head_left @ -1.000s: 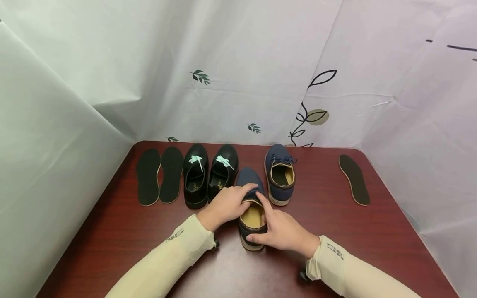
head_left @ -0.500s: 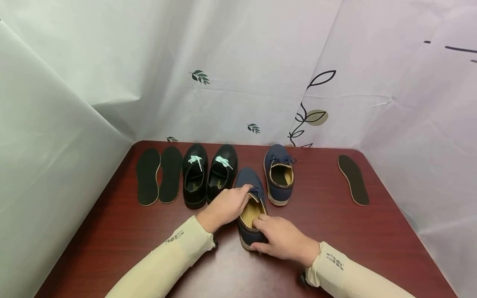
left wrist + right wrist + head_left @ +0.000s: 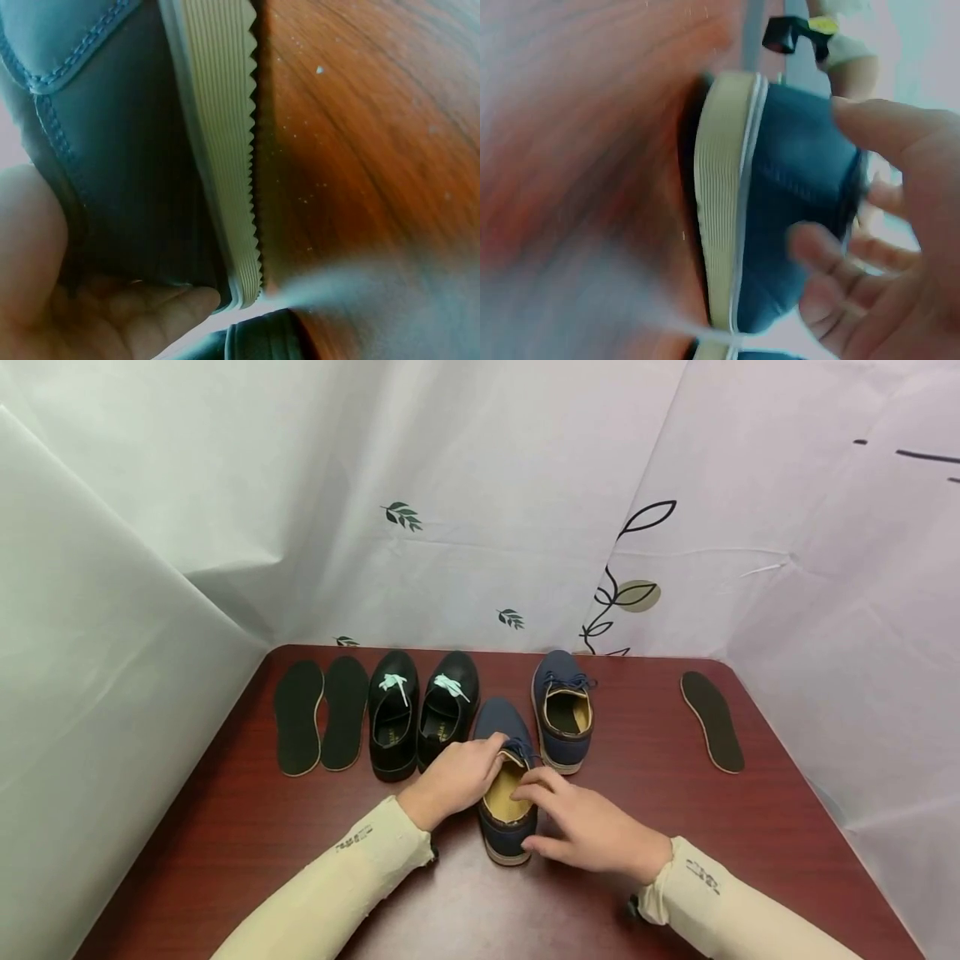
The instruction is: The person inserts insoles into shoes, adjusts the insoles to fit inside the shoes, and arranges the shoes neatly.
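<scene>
A navy lace-up shoe point(image 3: 501, 718) with a tan lining and ribbed cream sole stands at the middle of the table, toe pointing away. My left hand point(image 3: 453, 778) grips its left side by the laces; in the left wrist view the thumb lies at the collar and the fingers point(image 3: 172, 315) along the side. My right hand point(image 3: 592, 828) hovers at the heel's right side, fingers loosely bent over the opening, holding nothing. In the right wrist view the shoe's side point(image 3: 780, 217) shows beside the right fingers. The matching navy shoe point(image 3: 564, 752), a dark insole inside it, stands behind to the right.
Two black shoes point(image 3: 393, 752) point(image 3: 453, 681) with pale green laces stand left of the navy shoe. Farther left lie two dark insoles point(image 3: 298, 718) point(image 3: 345, 714). Another insole point(image 3: 712, 722) lies at the right. White curtains point(image 3: 480, 527) enclose the reddish-brown table point(image 3: 225, 860).
My right hand went from the laces back to the heel, its fingers dipping at the opening, then drew slightly right, away from the heel. The left hand keeps its grip.
</scene>
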The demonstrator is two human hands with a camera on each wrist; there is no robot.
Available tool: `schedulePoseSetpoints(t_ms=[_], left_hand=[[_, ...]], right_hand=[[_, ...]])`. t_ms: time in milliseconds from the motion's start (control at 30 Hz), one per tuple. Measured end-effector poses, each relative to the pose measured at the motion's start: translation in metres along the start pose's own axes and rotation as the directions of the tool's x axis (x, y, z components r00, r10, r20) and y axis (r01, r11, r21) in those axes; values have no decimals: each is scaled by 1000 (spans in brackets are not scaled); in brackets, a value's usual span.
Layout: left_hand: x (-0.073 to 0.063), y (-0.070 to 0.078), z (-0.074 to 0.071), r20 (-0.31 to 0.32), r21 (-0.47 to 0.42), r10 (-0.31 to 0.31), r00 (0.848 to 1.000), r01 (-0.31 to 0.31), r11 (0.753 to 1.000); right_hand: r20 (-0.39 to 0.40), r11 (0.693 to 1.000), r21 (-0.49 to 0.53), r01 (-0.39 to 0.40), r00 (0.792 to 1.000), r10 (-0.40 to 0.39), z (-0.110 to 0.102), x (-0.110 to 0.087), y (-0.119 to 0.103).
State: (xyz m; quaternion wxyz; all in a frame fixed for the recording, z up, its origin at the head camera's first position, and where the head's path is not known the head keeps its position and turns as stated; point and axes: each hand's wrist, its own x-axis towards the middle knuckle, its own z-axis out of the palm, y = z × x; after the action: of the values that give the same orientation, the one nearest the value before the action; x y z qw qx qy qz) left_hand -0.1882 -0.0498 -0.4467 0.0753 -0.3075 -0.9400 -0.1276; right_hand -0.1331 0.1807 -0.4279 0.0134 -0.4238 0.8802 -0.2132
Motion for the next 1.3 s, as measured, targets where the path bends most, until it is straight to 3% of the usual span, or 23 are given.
schedulePoseSetpoints(t_ms=[100, 233, 333, 433, 500, 600, 833, 1067, 1300], left_hand=[[1, 0, 0, 4, -5, -6, 1000, 6, 1000], [2, -1, 2, 27, -18, -12, 1000, 12, 1000], [2, 0, 3, 45, -21, -17, 999, 18, 1000], [2, 0, 3, 47, -18, -26, 999, 27, 999], [2, 0, 2, 46, -16, -30, 999, 30, 999], [2, 0, 3, 45, -16, -33, 998, 34, 999], [1, 1, 3, 54, -32, -40, 998, 42, 999], [3, 2, 2, 58, -7, -31, 998, 31, 999], [4, 3, 1, 72, -8, -33, 997, 34, 999]], right_hand=[[-120, 999, -18, 39, 992, -41, -11, -3, 10], [-321, 996, -89, 17, 946, -45, -29, -8, 31], [-456, 989, -115, -90, 889, 28, -45, -15, 49], [-548, 960, -80, -268, 816, 182, -59, -22, 67], [-569, 925, -18, -379, 765, 303, -64, -27, 80], [-529, 866, 41, -498, 725, 441, -68, -34, 97], [-399, 800, -49, -597, 746, 533, -71, -53, 142], [-222, 722, -131, -679, 730, 646, -80, -76, 183], [-52, 690, -173, -703, 706, 706, -85, -96, 215]])
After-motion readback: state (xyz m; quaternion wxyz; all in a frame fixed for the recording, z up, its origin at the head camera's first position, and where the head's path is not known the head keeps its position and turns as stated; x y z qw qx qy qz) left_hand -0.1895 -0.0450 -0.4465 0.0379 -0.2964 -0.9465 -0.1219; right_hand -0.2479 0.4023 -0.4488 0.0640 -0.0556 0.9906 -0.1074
